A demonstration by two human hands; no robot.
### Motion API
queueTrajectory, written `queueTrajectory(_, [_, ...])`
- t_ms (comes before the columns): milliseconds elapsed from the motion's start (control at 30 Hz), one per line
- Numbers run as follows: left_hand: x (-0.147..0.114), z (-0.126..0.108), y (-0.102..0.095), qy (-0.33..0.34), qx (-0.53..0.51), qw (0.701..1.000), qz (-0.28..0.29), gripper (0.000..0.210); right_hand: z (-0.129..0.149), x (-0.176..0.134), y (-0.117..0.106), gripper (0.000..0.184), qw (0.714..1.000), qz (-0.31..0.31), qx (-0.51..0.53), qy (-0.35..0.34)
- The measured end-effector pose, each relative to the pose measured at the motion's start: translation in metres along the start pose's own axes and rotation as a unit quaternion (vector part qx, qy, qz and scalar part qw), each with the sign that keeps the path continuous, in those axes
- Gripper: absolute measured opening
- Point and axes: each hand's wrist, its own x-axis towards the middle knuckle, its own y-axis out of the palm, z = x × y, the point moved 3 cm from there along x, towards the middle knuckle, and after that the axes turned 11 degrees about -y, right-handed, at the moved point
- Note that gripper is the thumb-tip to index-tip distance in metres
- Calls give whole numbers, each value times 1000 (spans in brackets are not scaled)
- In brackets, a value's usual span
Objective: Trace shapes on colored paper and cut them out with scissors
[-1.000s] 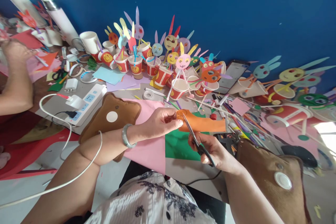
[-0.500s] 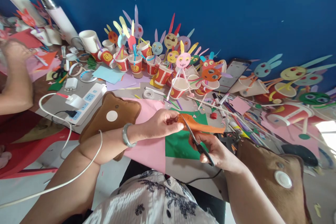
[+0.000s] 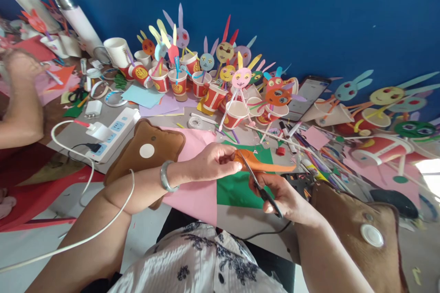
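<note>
Pinched in my left hand (image 3: 220, 161) is the left end of a piece of orange paper (image 3: 258, 162), whose narrow strip trails off to the right. My right hand (image 3: 280, 194) grips black-handled scissors (image 3: 255, 178), their blades lying across the orange paper close to my left fingertips. Beneath both hands, a green paper sheet (image 3: 237, 192) overlaps a pink paper sheet (image 3: 195, 192) on the table. My fingers partly hide the scissor handles.
Paper cups with rabbit figures (image 3: 235, 112) line the blue wall. At left are a power strip (image 3: 118, 130), a white cable (image 3: 113, 231) crossing my left arm, and a brown cushion (image 3: 161, 139). Another brown cushion (image 3: 347, 219) lies right. Another person's hand (image 3: 24, 66) is at far left.
The orange strip's free end has shifted slightly and its lower outline looks more curved. Both hands keep nearly the same place and hold; the view has moved a little.
</note>
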Motion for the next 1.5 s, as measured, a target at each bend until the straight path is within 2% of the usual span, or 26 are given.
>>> queueTrajectory(733, [1, 2, 1, -20, -4, 1000, -3, 22, 9, 3, 3, 69, 1000, -3, -29, 3])
queueTrajectory(1033, [-1, -1, 2, -23, -14, 1000, 14, 22, 5, 2, 0, 66, 999, 8, -31, -2])
queueTrajectory(1500, [0, -2, 0, -11, 4, 1000, -7, 25, 2, -1, -4, 67, 999, 10, -41, -2])
